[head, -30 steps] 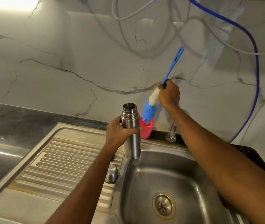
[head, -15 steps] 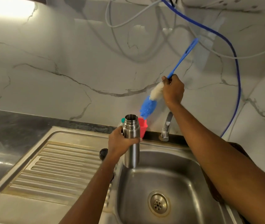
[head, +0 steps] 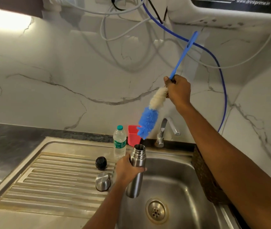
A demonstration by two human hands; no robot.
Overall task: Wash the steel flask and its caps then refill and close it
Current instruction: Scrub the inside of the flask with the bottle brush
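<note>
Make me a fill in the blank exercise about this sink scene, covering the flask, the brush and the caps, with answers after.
The left hand grips the steel flask, and the right hand holds the bottle brush ____ its open mouth.
The brush's lowest bristles are coloured ____.
The black cap and the steel cap sit on the ribbed ____.
Answers: above; blue; drainboard.
</note>
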